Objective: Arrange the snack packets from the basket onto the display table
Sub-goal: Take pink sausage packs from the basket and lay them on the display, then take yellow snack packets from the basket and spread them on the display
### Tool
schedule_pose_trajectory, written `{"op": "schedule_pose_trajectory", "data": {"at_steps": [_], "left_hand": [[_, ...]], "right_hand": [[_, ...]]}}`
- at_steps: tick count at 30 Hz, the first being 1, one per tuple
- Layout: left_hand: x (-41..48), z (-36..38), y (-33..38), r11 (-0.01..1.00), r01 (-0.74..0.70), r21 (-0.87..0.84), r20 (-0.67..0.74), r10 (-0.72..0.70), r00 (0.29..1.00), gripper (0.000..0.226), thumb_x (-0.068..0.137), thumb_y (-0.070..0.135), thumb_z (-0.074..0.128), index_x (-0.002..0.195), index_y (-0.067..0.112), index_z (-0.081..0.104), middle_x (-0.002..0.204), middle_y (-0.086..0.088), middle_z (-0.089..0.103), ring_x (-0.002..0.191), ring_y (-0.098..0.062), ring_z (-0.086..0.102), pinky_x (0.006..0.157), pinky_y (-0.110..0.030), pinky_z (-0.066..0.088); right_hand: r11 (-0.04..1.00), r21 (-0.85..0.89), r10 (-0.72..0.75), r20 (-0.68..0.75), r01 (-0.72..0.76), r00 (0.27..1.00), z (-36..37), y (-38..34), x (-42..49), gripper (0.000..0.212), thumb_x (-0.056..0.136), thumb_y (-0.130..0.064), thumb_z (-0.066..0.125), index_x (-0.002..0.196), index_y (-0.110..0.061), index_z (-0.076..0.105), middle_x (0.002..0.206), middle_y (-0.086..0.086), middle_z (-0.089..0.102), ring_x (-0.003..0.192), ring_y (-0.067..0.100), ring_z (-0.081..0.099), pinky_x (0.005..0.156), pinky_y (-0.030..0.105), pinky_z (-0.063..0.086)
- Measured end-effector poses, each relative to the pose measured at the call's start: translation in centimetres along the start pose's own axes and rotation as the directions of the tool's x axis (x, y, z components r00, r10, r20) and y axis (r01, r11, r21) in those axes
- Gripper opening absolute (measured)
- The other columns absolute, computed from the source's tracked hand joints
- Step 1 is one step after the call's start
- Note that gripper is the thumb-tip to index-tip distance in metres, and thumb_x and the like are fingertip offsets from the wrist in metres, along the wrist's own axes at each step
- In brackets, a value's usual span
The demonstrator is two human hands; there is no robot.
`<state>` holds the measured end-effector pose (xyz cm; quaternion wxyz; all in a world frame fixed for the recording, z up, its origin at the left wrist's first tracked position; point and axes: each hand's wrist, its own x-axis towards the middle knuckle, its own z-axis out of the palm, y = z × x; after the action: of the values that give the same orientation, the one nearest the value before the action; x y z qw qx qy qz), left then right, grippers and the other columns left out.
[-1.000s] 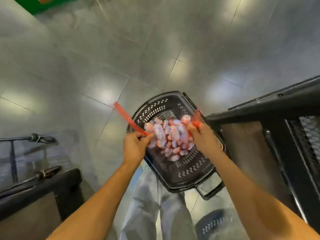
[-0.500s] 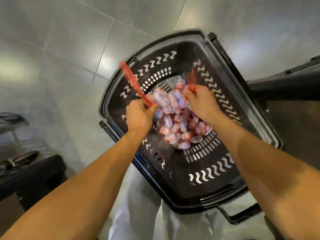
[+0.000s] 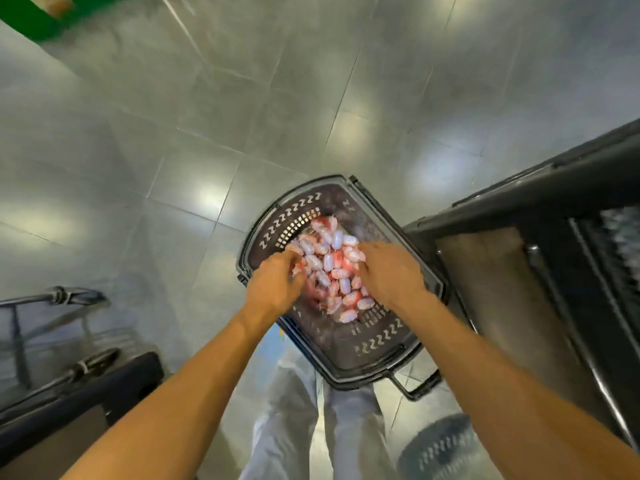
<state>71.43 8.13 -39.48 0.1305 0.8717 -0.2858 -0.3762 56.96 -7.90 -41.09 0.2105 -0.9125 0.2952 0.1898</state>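
the basket (image 3: 367,358) is seen smaller and lower than half a second ago, with more tiled floor (image 3: 207,116) around it and the dark bench (image 3: 519,216) in view at the right. the red strips held before are no longer seen. the snack packets (image 3: 332,268), small pink and white pillow shapes, are heaped inside the black perforated basket. the left hand (image 3: 275,287) is curled into the heap's left edge; the right hand (image 3: 389,275) is pressed on its right side, whether anything is grasped cannot be told.

Both hands' fingertips buried in packets (image 3: 332,268), display table (image 3: 519,216) cropped right
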Motion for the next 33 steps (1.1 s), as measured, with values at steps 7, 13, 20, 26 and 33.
{"op": "schedule_pose_trajectory", "data": {"at_steps": [7, 13, 20, 26, 33], "left_hand": [[-14.0, -10.6, 11.4, 0.924, -0.332, 0.189, -0.076, 0.35, 0.934, 0.019, 0.087, 0.026, 0.055, 0.1, 0.015, 0.062, 0.102, -0.01, 0.066, 0.096, -0.034, 0.062, 0.073, -0.039, 0.048], [-19.2, -13.2, 17.5, 0.717, -0.599, 0.356, 0.042, 0.628, 0.777, 0.032, 0.077, 0.034, 0.042, 0.097, 0.016, 0.058, 0.097, -0.011, 0.062, 0.095, -0.035, 0.06, 0.075, -0.043, 0.047], [-23.1, -11.9, 23.9, 0.434, -0.804, 0.406, 0.221, 0.807, 0.547, 0.031, 0.087, 0.033, 0.047, 0.114, 0.023, 0.058, 0.113, -0.003, 0.062, 0.104, -0.028, 0.06, 0.083, -0.04, 0.049], [-28.5, -7.3, 29.4, 0.251, -0.914, 0.32, 0.324, 0.877, 0.354, 0.023, 0.09, 0.033, 0.05, 0.11, 0.029, 0.06, 0.104, 0.005, 0.06, 0.098, -0.02, 0.061, 0.08, -0.035, 0.049], [-34.8, 0.1, 35.7, 0.099, -0.965, 0.242, 0.432, 0.88, 0.199, 0.027, 0.093, 0.034, 0.052, 0.118, 0.031, 0.06, 0.112, 0.01, 0.062, 0.104, -0.011, 0.061, 0.086, -0.031, 0.05]], "right_hand": [[0.987, -0.152, 0.027, -0.182, -0.055, 0.983, -16.7, -3.7, -13.9, 0.028, 0.096, -0.028, 0.048, 0.117, -0.015, 0.06, 0.109, 0.01, 0.064, 0.1, 0.036, 0.062, 0.078, 0.04, 0.047], [0.976, -0.143, 0.119, -0.293, -0.166, 0.949, -21.8, -5.2, -23.8, 0.029, 0.097, -0.029, 0.044, 0.119, -0.016, 0.059, 0.113, 0.008, 0.063, 0.105, 0.033, 0.06, 0.081, 0.043, 0.048], [0.87, 0.045, 0.458, -0.442, -0.49, 0.772, -22.5, -3.4, -36.4, 0.044, 0.102, -0.033, 0.041, 0.142, -0.017, 0.046, 0.13, 0.005, 0.059, 0.114, 0.028, 0.057, 0.09, 0.043, 0.05], [0.69, 0.273, 0.711, -0.426, -0.67, 0.559, -20.3, -0.5, -47.1, 0.043, 0.103, -0.035, 0.041, 0.143, -0.019, 0.046, 0.134, 0.004, 0.058, 0.116, 0.027, 0.057, 0.094, 0.044, 0.05], [0.516, 0.477, 0.848, -0.403, -0.711, 0.344, -15.9, 3.4, -58.8, 0.042, 0.102, -0.037, 0.042, 0.14, -0.022, 0.049, 0.133, 0.002, 0.059, 0.12, 0.024, 0.055, 0.095, 0.042, 0.049]]}}
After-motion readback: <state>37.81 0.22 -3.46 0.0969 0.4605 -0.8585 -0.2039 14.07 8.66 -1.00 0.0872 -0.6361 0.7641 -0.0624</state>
